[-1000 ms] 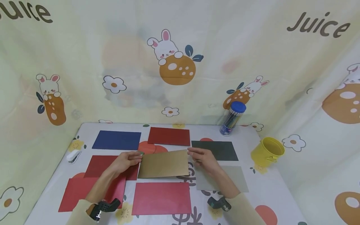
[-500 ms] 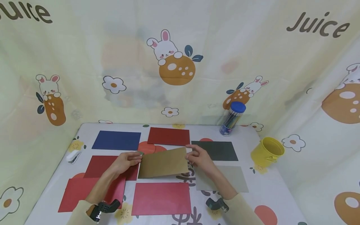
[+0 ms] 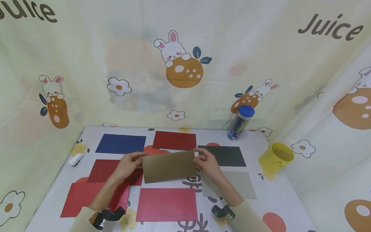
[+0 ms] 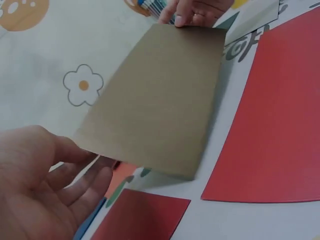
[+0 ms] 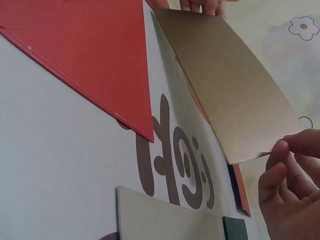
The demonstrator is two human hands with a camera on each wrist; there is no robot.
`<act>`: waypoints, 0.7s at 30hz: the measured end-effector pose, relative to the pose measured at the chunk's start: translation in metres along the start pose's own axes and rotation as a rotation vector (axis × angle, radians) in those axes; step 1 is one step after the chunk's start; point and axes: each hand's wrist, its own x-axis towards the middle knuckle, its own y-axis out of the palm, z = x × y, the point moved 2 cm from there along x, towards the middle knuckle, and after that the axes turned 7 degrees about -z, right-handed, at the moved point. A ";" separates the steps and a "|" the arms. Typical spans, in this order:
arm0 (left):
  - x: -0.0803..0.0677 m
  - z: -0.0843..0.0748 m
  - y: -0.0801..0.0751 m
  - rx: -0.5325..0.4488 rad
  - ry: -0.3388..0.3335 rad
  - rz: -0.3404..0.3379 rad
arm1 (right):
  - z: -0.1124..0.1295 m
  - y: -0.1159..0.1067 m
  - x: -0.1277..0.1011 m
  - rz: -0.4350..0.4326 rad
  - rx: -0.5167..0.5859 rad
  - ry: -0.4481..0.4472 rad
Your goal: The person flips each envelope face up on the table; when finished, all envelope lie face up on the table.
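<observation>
A gold-brown rectangular card (image 3: 169, 167), perhaps an envelope, is held tilted up off the table between both hands. My left hand (image 3: 128, 166) pinches its left edge near the upper corner, thumb and fingers on either side in the left wrist view. At the opposite end, my right hand (image 3: 209, 164) pinches the right edge between thumb and index finger. The card's surface (image 5: 230, 85) bows slightly in the right wrist view. Below it lies a pinkish-red card (image 3: 166, 205). Behind it is a dark red card (image 3: 174, 140).
Around lie a blue card (image 3: 120, 143), a dark green card (image 3: 224, 156), a grey card (image 3: 232, 185) and overlapping red cards (image 3: 81, 198) at left. A white stapler (image 3: 76, 159), a blue-lidded pencil tub (image 3: 240, 123) and a yellow bucket (image 3: 273, 158) stand near the edges.
The gold-brown card's left end has lifted and the card now stands more upright, its face darker. My left hand has shifted its fingers onto the card's edge; the right still holds its end.
</observation>
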 end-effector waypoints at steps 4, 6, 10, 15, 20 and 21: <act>-0.001 -0.003 -0.004 -0.076 0.004 0.011 | 0.000 -0.002 0.000 -0.021 0.014 0.003; -0.002 -0.002 -0.006 -0.107 0.001 0.020 | 0.000 -0.002 0.000 -0.033 0.020 0.004; -0.002 0.001 -0.008 -0.146 -0.007 0.032 | 0.009 -0.003 -0.003 -0.040 0.041 0.002; -0.002 0.000 -0.009 -0.171 0.031 0.021 | 0.028 -0.004 -0.010 -0.012 0.070 0.008; -0.003 -0.004 -0.012 -0.231 0.106 -0.029 | 0.023 -0.005 -0.008 -0.013 0.093 0.046; -0.003 -0.005 -0.012 -0.236 0.120 -0.033 | 0.020 -0.005 -0.008 -0.016 0.098 0.058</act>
